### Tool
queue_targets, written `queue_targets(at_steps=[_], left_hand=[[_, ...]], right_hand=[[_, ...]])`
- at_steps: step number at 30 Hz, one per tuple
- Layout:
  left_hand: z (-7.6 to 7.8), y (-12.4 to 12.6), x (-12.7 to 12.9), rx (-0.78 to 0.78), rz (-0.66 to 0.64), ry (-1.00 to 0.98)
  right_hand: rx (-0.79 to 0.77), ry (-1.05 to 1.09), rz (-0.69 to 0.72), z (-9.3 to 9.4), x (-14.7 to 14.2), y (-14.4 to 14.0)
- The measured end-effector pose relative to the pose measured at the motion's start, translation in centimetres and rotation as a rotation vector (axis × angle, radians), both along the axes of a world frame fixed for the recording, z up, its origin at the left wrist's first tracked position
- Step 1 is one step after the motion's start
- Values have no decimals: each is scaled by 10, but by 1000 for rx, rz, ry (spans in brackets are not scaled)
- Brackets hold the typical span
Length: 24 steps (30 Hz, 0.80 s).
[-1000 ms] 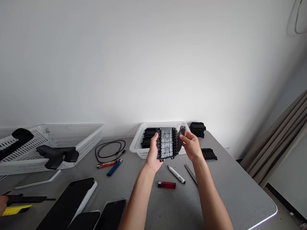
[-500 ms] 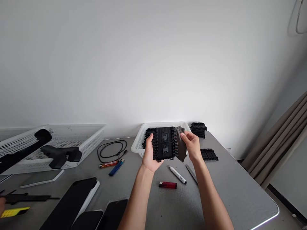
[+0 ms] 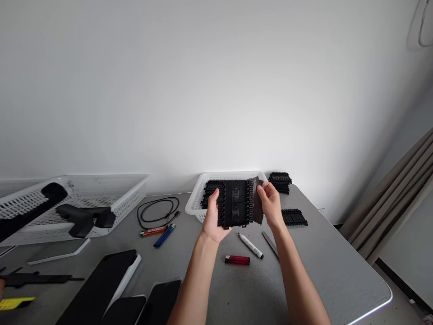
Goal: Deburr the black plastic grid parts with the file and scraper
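In the middle of the view, my left hand point(image 3: 214, 221) is closed around the left side of a black plastic panel point(image 3: 237, 203) with ribbed, toothed edges. The panel is held up, facing me, in front of a white basket. My right hand point(image 3: 270, 203) pinches a ragged dark grey sheet point(image 3: 257, 208), which looks like sandpaper, between thumb and fingers. That sheet lies along the panel's right toothed edge, seemingly touching it. My fingers behind the panel are hidden.
Black ribbed parts fill the white basket point(image 3: 192, 203); more stand in a stack point(image 3: 280, 183) and one point(image 3: 294, 217) lies to the right. Nearby lie a marker point(image 3: 251, 246), red lighter point(image 3: 237, 260), blue lighter point(image 3: 164, 235) and cable point(image 3: 140, 219). Another person's fingertip shows far left.
The panel has shifted slightly right in my left hand's grip. The grey sheet has turned and moved up a little against the panel's right edge.
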<state>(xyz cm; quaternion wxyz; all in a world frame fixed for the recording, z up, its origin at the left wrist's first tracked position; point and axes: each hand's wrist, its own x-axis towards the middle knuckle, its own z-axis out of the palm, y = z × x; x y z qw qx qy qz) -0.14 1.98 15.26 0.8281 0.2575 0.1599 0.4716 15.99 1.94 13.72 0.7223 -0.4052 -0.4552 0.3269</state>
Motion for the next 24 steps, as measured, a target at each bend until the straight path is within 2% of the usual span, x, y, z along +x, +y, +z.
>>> queue_targets(at_steps=[3, 9, 11, 14, 18, 20, 22, 24], left_hand=[[0, 1, 1, 3, 7, -17], [2, 1, 3, -22, 76, -11], [3, 0, 3, -27, 103, 1], [2, 2, 2, -44, 148, 43], [-1, 6, 3, -91, 167, 142], [-1, 7, 5, -92, 152, 172], [1, 6, 8, -90, 152, 175], [4, 4, 11, -97, 183, 170]], right_hand=[[-21, -16, 27, 2, -2, -1], [-104, 0, 187, -1, 0, -1], [-102, 34, 151, -2, 1, 0], [-69, 20, -19, -1, 2, -2], [23, -198, -315, 3, 0, -8], [89, -377, -399, 3, -3, -11], [131, -611, -369, 2, -6, -12], [123, -830, -275, 1, -9, -13]])
